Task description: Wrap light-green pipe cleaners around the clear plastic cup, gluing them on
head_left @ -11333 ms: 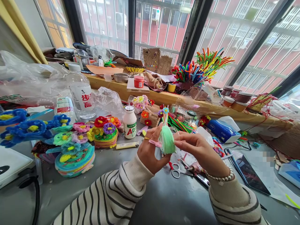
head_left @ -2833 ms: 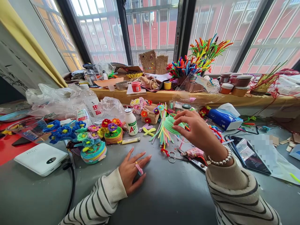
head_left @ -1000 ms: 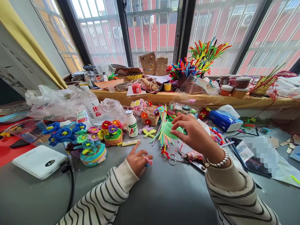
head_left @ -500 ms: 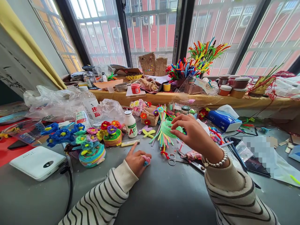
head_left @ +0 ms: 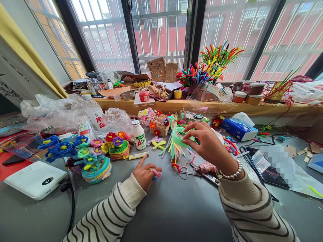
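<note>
My right hand (head_left: pixel 205 143) is raised over the table and pinches a light green coil of pipe cleaner (head_left: pixel 179 137), which sits on a bundle of pastel pipe cleaners (head_left: pixel 171 149). On the grey table (head_left: pixel 161 215) rests my left hand (head_left: pixel 146 173), loosely curled, its index finger pointing forward; a small pink loop (head_left: pixel 156 174) sits by its fingers. A pair of scissors (head_left: pixel 185 172) and a glue gun (head_left: pixel 208 168) lie just below my right hand.
Finished pipe-cleaner flower coasters (head_left: pixel 97 164) are stacked at the left, beside a small white drink bottle (head_left: pixel 138 134) and a water bottle (head_left: pixel 94 112). A white device (head_left: pixel 35 179) with a black cable lies at the left; a tissue pack (head_left: pixel 238 127) and a dark tablet (head_left: pixel 267 168) at the right.
Since 11 seconds ago my left hand let go of the green coil and came down to the table, then curled its fingers. My right hand holds the coil over the pipe-cleaner bundle.
</note>
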Available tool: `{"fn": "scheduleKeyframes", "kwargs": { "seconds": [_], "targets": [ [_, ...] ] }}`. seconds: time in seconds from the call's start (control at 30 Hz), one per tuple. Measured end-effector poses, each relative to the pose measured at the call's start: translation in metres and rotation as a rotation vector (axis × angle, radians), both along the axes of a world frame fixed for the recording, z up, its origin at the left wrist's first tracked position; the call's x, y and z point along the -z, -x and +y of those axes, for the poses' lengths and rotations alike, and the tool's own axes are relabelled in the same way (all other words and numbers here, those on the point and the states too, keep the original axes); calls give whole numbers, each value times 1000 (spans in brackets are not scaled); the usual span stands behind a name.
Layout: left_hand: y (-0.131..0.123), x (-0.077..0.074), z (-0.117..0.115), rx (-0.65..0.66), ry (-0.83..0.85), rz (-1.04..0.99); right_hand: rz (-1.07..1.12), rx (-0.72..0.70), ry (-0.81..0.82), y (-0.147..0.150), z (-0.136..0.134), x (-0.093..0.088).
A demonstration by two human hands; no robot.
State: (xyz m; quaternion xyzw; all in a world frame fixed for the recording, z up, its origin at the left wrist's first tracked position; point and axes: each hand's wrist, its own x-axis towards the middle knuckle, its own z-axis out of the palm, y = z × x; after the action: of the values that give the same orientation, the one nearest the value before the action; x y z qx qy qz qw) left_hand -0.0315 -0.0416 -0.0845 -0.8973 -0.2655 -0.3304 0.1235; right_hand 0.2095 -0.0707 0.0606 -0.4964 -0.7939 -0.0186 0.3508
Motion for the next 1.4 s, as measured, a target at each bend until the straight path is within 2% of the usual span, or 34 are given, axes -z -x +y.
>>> {"fn": "scheduleKeyframes", "kwargs": {
  "seconds": [0.2, 0.33, 0.47, 0.63, 0.77, 1.0, 1.13, 1.3, 1.4],
  "targets": [
    [-4, -7, -2, -28, -44, 79, -16, -7, 26, 2, 1, 2],
    [-1, -10, -5, -22, 48, 45, -23, -13, 41, 4, 1, 2],
    [4, -5, -1, 5, 111, -25, -2, -8, 52, 4, 1, 3],
    [2, 5, 7, -23, 95, -53, 12, -3, 48, 4, 0, 3],
    [-1, 8, 4, -46, 50, -50, 13, 0, 40, 4, 1, 3],
    [-2, -3, 5, -62, -45, -69, -3, 4, 40, 4, 1, 4],
    [3, -10, 6, -78, 19, -123, -9, 12, 36, 2, 1, 4],
    [4, -16, -3, -23, 198, 31, -4, 4, 20, 1, 2, 5],
    [1, -16, -6, -52, 182, 36, -11, 2, 12, 3, 3, 6]
  ]
}}
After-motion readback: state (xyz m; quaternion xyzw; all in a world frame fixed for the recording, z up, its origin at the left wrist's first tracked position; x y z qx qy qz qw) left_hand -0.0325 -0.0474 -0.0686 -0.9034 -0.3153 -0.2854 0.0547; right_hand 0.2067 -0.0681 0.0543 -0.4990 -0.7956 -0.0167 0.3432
